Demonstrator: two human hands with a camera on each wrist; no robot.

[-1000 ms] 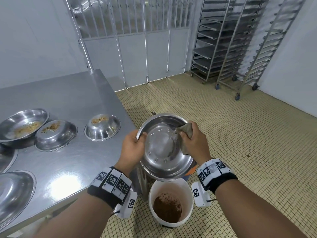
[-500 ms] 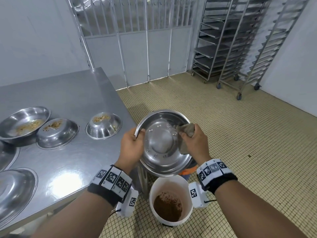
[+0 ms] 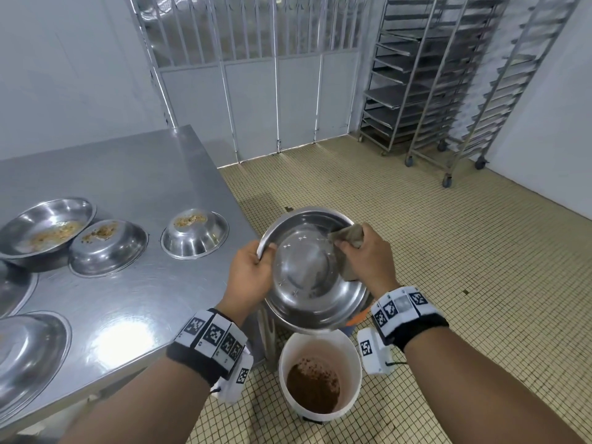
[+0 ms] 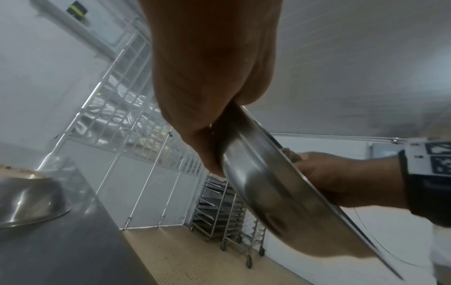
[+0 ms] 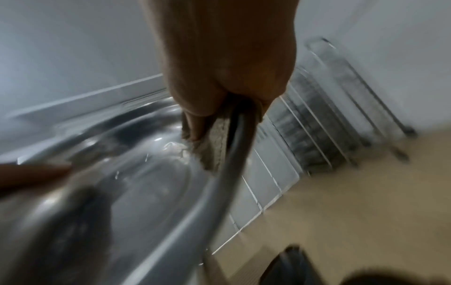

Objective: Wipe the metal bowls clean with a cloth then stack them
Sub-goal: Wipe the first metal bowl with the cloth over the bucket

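- The bowl [image 3: 315, 274] you hold sits just off the table's [image 3: 134, 174] right edge, directly above the bucket [image 3: 320, 376] on the floor.
- Your left hand [image 3: 248, 277] is at its left rim, your right hand [image 3: 365, 257] with the cloth [image 3: 347, 238] at its right.
- Three soiled bowls [image 3: 105, 248] lie in a row on the table to your left.
- Wheeled racks [image 3: 432, 91] stand far right, behind.

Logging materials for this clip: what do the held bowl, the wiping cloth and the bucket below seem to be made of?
Held bowl: looks like polished stainless steel, with mirror-like reflections and a thin rolled rim.
Wiping cloth: soft woven fabric, matte grey-beige; it folds and bunches in the right hand.
Bucket: probably white plastic, smooth, opaque and dull, with brown residue inside.
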